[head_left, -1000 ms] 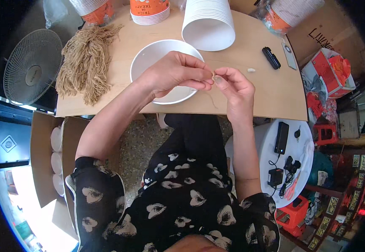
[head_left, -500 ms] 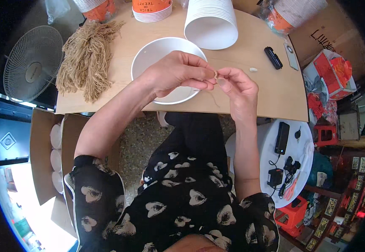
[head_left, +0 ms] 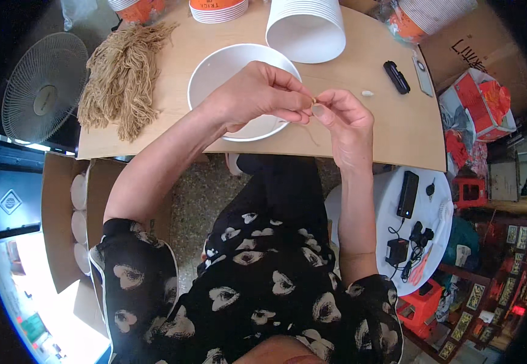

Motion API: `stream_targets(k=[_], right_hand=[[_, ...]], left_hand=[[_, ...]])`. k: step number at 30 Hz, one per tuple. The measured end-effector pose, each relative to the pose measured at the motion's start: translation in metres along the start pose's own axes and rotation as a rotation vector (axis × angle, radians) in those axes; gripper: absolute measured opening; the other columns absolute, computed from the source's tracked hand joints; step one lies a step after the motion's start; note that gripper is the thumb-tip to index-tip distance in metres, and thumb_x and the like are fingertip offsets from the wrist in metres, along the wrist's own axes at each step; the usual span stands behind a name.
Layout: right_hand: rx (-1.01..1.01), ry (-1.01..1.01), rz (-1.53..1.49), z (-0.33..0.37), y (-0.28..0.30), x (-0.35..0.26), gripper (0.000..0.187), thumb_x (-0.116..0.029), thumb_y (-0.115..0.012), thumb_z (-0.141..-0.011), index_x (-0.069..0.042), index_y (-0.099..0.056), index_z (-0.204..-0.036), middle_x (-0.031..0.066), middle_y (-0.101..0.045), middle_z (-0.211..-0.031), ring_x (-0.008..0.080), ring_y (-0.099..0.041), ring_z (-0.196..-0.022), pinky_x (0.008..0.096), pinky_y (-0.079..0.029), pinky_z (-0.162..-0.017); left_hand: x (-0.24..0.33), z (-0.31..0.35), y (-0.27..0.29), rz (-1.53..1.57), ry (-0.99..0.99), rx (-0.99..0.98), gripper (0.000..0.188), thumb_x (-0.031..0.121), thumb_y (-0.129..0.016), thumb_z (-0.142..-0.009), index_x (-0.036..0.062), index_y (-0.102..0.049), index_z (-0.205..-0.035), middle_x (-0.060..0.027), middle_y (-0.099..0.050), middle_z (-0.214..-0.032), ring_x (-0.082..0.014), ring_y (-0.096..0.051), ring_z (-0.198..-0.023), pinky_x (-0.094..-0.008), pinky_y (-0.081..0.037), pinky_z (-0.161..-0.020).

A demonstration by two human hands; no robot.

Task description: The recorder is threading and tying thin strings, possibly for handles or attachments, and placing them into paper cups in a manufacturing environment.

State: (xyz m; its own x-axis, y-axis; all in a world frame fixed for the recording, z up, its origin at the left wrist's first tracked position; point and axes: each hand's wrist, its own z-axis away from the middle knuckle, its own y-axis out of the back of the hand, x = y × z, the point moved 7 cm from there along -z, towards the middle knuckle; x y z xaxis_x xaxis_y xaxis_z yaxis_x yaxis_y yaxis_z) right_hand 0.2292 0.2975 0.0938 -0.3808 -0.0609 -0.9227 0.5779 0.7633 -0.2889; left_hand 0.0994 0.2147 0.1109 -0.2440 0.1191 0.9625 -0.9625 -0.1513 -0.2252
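My left hand and my right hand meet fingertip to fingertip above the table's near side. Between them they pinch a thin tan string, whose loose tail dangles below the fingers. The part in the fingertips is mostly hidden. Under my left hand stands a round white bucket, its mouth facing up and partly covered by my hand and wrist. To the left, a thick bundle of tan strings lies spread on the table.
A stack of white buckets lies on its side at the back, beside orange-printed tubs. At the right are a black stapler-like object and a small white piece. A fan stands left; a white stool holds chargers.
Both hands stay together on the string, with the fingertips slightly shifted around it. The whole view has moved a little, so the table appears slightly higher.
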Motion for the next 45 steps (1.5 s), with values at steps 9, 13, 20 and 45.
stream_targets(k=[9,13,20,45], right_hand=[[0.052,-0.029,-0.115,0.003,0.003,0.012,0.014,0.000,-0.072,-0.085,0.002,-0.065,-0.097,0.0078,-0.068,-0.092,0.0118,-0.065,-0.082,0.0248,-0.054,-0.076],[0.079,-0.050,-0.158,0.004,0.004,0.012,0.013,0.001,-0.071,-0.084,0.001,-0.064,-0.095,0.0077,-0.067,-0.090,0.0137,-0.066,-0.083,0.0267,-0.055,-0.078],[0.034,-0.148,-0.373,0.008,0.001,0.018,0.011,-0.001,-0.069,-0.087,0.000,-0.062,-0.095,0.0097,-0.068,-0.090,0.0182,-0.067,-0.083,0.0349,-0.055,-0.081],[0.083,-0.014,-0.160,0.011,-0.007,0.003,0.018,-0.007,-0.066,-0.093,0.004,-0.061,-0.107,0.0092,-0.066,-0.092,0.0145,-0.065,-0.082,0.0289,-0.054,-0.078]], left_hand=[[0.004,0.002,-0.001,-0.022,-0.051,-0.016,0.019,0.002,-0.071,-0.086,-0.0099,-0.068,-0.100,-0.0173,-0.072,-0.092,-0.0195,-0.073,-0.083,-0.0250,-0.061,-0.077],[0.005,0.002,-0.003,-0.034,-0.069,-0.043,0.019,0.001,-0.072,-0.085,-0.0092,-0.068,-0.101,-0.0170,-0.072,-0.092,-0.0194,-0.072,-0.084,-0.0257,-0.060,-0.078],[0.005,0.000,-0.003,-0.114,-0.099,-0.102,0.017,0.003,-0.072,-0.087,-0.0051,-0.071,-0.102,-0.0138,-0.073,-0.090,-0.0173,-0.072,-0.084,-0.0240,-0.059,-0.078],[0.005,0.001,-0.010,-0.070,-0.097,-0.112,0.016,0.003,-0.066,-0.090,-0.0059,-0.067,-0.103,-0.0122,-0.071,-0.093,-0.0161,-0.071,-0.087,-0.0233,-0.058,-0.080]])
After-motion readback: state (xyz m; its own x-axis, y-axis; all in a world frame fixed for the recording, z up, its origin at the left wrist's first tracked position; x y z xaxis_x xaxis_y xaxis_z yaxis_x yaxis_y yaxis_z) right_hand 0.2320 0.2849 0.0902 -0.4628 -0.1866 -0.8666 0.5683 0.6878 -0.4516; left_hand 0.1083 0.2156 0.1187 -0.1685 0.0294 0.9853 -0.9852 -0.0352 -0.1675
